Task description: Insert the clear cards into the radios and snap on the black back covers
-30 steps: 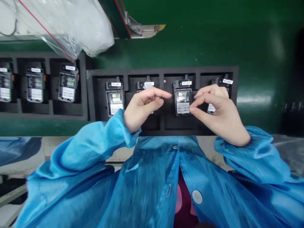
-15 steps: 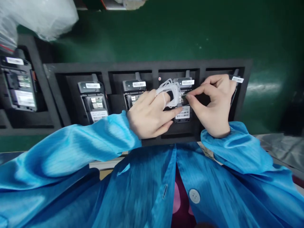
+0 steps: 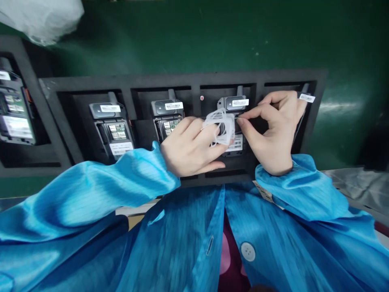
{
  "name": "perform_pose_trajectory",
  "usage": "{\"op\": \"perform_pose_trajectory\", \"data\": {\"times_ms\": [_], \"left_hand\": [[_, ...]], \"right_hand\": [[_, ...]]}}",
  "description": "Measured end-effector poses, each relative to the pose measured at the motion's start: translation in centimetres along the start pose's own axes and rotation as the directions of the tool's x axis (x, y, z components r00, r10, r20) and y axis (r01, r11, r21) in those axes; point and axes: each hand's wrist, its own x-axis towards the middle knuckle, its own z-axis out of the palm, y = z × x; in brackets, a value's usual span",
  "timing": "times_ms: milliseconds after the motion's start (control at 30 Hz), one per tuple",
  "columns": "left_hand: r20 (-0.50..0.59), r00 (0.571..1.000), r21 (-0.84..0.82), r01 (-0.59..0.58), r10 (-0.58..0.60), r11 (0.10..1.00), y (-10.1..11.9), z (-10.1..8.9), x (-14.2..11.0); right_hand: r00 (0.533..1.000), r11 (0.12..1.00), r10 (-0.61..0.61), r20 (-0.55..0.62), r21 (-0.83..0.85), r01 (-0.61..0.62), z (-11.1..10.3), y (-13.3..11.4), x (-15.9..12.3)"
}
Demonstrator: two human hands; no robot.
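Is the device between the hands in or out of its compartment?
In. The device lies within walls of the black tray, partly hidden by the left hand and white loops.

matt foam tray point(image 3: 258, 77), smooth plastic device point(image 3: 227, 104), milky plastic strips point(image 3: 229, 125), glossy cloth sleeve point(image 3: 121, 190), crinkled plastic bag point(image 3: 45, 18)

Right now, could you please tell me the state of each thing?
Left hand: palm down, fingers slightly bent.
White loops: bunched at the left hand's fingers.
Right hand: thumb and forefinger pinched together.
Device under the loops: partly hidden.
Three devices left of it: uncovered, circuit boards showing.
Rightmost device: mostly hidden by the right hand.
Plastic bag: crumpled.
Blue coat: front parted.
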Motion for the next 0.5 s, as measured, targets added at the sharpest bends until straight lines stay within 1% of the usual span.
{"op": "perform_pose_trajectory", "data": {"times_ms": [33, 100, 200, 300, 400, 500], "left_hand": [[-0.011, 1.000, 0.003, -0.010, 0.010, 1.000, 0.0, 0.1, 0.0], [-0.006, 1.000, -0.018, 0.009, -0.009, 1.000, 0.0, 0.2, 0.0], [0.049, 0.997, -0.078, 0.066, -0.062, 0.995, 0.0, 0.4, 0.0], [0.079, 0.994, -0.089, 0.081, -0.074, 0.993, -0.1, 0.5, -0.1], [0.036, 0.998, -0.044, 0.061, -0.060, 0.997, -0.2, 0.5, 0.0], [-0.001, 0.998, -0.008, 0.057, -0.057, 0.998, -0.2, 0.4, 0.1]], "right_hand": [[1.000, 1.000, 0.002, -0.001, 0.001, -0.002, 0.0, 0.0, 0.0], [1.000, 1.000, 0.006, -0.006, 0.010, -0.005, 0.0, 0.0, -0.1], [1.000, 1.000, -0.006, -0.010, 0.009, 0.006, 0.1, 0.1, -0.1], [1.000, 1.000, -0.015, 0.005, -0.024, 0.015, 0.1, 0.0, -0.1], [0.999, 0.998, -0.019, 0.032, -0.059, 0.021, -0.2, 0.1, -0.1], [0.998, 0.998, -0.055, 0.031, -0.039, 0.057, -1.0, 0.4, -0.3]]}}
